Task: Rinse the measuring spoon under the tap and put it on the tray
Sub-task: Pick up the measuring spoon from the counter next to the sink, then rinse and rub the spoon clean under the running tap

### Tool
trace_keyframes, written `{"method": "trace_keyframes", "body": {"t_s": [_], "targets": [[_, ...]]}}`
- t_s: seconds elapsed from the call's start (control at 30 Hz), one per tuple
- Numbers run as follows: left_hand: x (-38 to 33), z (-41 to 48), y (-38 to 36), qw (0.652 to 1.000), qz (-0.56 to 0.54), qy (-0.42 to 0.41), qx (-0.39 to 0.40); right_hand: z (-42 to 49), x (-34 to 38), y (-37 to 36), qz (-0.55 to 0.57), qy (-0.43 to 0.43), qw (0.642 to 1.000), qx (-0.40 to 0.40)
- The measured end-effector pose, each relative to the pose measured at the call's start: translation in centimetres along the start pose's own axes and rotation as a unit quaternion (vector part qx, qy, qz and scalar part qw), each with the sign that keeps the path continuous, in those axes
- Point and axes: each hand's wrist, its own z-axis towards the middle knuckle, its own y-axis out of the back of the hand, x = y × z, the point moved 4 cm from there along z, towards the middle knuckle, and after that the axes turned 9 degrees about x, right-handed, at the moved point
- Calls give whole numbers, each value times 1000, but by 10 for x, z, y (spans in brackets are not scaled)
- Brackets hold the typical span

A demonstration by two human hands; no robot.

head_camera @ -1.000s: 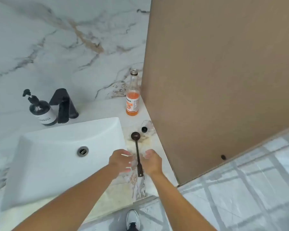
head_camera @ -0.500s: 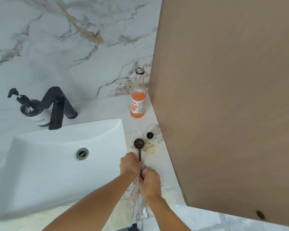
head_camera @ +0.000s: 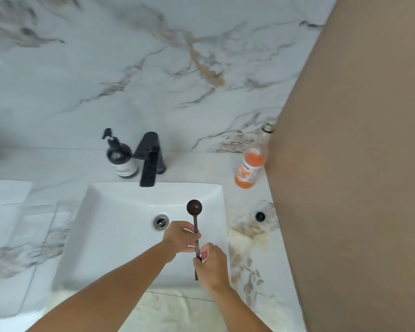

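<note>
A dark brown measuring spoon (head_camera: 194, 208) with a long handle is held over the right part of the white sink basin (head_camera: 110, 224), bowl pointing away from me. My left hand (head_camera: 181, 237) pinches the middle of the handle. My right hand (head_camera: 210, 263) grips the handle's near end. The black tap (head_camera: 149, 161) stands at the basin's back edge, left of the spoon, with no water visible. A clear glass tray (head_camera: 34, 236) lies on the counter left of the basin.
A black soap pump bottle (head_camera: 120, 156) stands beside the tap. An open bottle of orange drink (head_camera: 252, 161) and a small black cap (head_camera: 260, 215) sit on the marble counter at right, against a brown panel (head_camera: 357, 164). A second basin (head_camera: 0, 200) shows at far left.
Both hands lifted the spoon off the counter and carried it left, over the basin. The view swung left, bringing the tap toward the centre.
</note>
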Motion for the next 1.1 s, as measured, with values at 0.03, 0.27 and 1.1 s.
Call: {"method": "trace_keyframes", "body": {"t_s": [0.03, 0.27, 1.1], "targets": [[1, -2, 16, 1000, -11, -1, -9, 2, 12, -10, -2, 8, 1000, 11], [13, -16, 98, 997, -62, -21, -37, 15, 67, -65, -28, 43, 997, 59], [0, 15, 127, 995, -101, -14, 5, 114, 259, 19, 460, -39, 870, 172]]}}
